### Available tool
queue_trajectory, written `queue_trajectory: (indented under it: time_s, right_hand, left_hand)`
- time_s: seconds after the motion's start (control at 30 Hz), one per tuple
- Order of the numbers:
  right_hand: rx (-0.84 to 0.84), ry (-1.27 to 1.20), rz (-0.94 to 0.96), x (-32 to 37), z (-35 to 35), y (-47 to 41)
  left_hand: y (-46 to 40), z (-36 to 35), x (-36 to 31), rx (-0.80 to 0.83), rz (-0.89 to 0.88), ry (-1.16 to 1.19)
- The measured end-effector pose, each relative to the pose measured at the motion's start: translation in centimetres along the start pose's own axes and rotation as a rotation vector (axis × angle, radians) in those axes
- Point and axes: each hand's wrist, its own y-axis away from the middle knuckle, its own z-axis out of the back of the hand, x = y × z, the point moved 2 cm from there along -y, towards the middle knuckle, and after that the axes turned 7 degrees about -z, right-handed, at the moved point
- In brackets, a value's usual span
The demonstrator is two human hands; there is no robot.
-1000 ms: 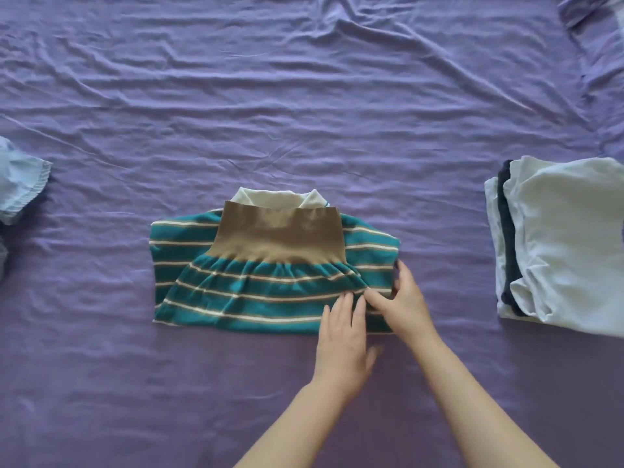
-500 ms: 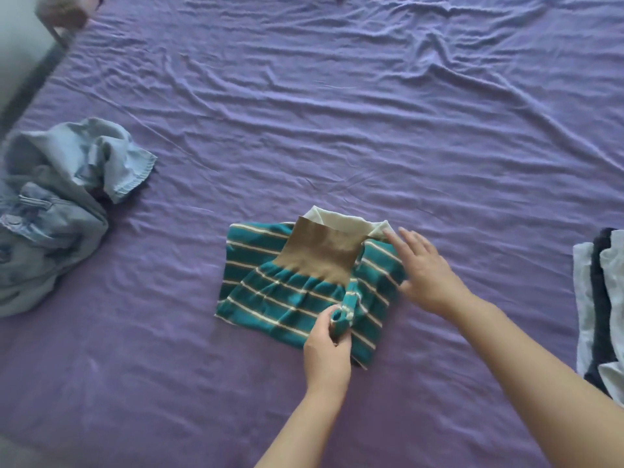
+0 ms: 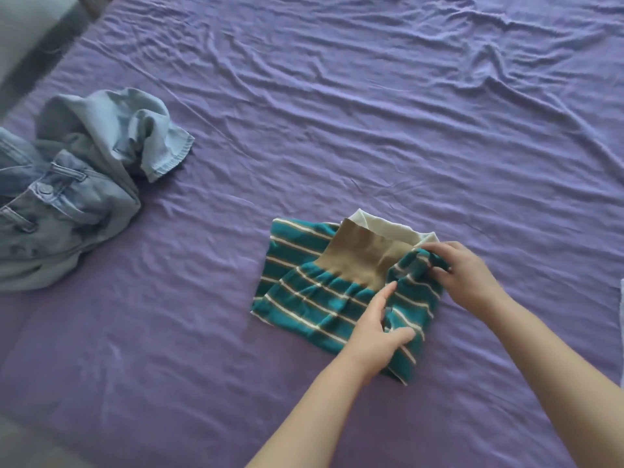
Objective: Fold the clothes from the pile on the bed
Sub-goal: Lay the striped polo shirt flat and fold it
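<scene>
- One striped top [image 3: 304,298], teal with cream stripes, lay partly folded on the sheet [image 3: 337,113], right of centre and close to you; a tan band [image 3: 364,258] crossed its upper middle and a cream edge [image 3: 388,228] showed beyond that.
- Your two hands were both on the top's right end.
- Your left hand [image 3: 374,339] pinched a fold of striped cloth between thumb and fingers, index finger stretched toward the band.
- Your right hand [image 3: 462,275] gripped the bunched upper right corner, fingers curled round it.
- One denim heap [image 3: 67,204] sat crumpled at the left edge, well apart from the top; one metal button [image 3: 44,190] and a belt loop showed on it. How many garments it held, I could not tell.
- A pale sliver of cloth [image 3: 622,309] touched the right frame edge.
- Wrinkled purple sheet lay open beyond the top and between top and heap; the bed's edge ran along the upper left.
- I could read no writing or labels.
</scene>
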Motion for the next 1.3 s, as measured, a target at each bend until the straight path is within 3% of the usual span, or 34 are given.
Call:
queue_trajectory:
  time_s: [0.17, 0.43, 0.57, 0.7, 0.77, 0.87, 0.93, 1.1, 1.2, 1.3]
  right_hand:
    - [-0.043, 0.0, 0.114, 5.6, -1.2, -0.9]
    - [-0.103, -0.019, 0.197, 15.2, -6.9, -4.3]
    - [-0.031, 0.134, 0.093, 17.2, -10.6, -5.1]
    - [-0.3, 0.022, 0.003, 17.1, -11.6, -2.3]
    - [-0.252, -0.173, -0.091, 17.3, -12.3, -0.9]
    - [-0.063, -0.428, -0.267, 18.0, -13.8, -0.1]
    - [-0.017, -0.546, -0.332, 18.6, -14.1, -0.1]
    - [0.025, -0.785, -0.426, 18.8, -12.6, 0.3]
    - [-0.095, -0.921, -0.446, 17.2, -10.6, 1.2]
    - [-0.248, -0.93, -0.473, 14.4, -8.1, 2.0]
  left_hand:
    - [0.5, 6.3, -2.8, 0.135, -0.11, -0.077]
    - [0.8, 16.9, -2.3, -0.1, -0.249, -0.377]
    - [-0.2, 18.7, -0.4, -0.14, -0.122, -0.62]
    - [-0.8, 20.3, 0.3, -0.438, -0.043, -0.54]
    - [-1.6, 21.0, -0.3, -0.514, 0.049, -0.313]
    - [-3.1, 20.7, -1.3, -0.415, 0.25, 0.197]
    - [-3.1, 20.1, -2.5, -0.338, 0.364, 0.375]
    - [-3.0, 18.5, -3.9, -0.238, 0.276, 0.266]
    - [-2.7, 15.8, -4.8, -0.111, 0.229, 0.326]
    - [-2.2, 11.6, -6.5, 0.12, 0.209, 0.412]
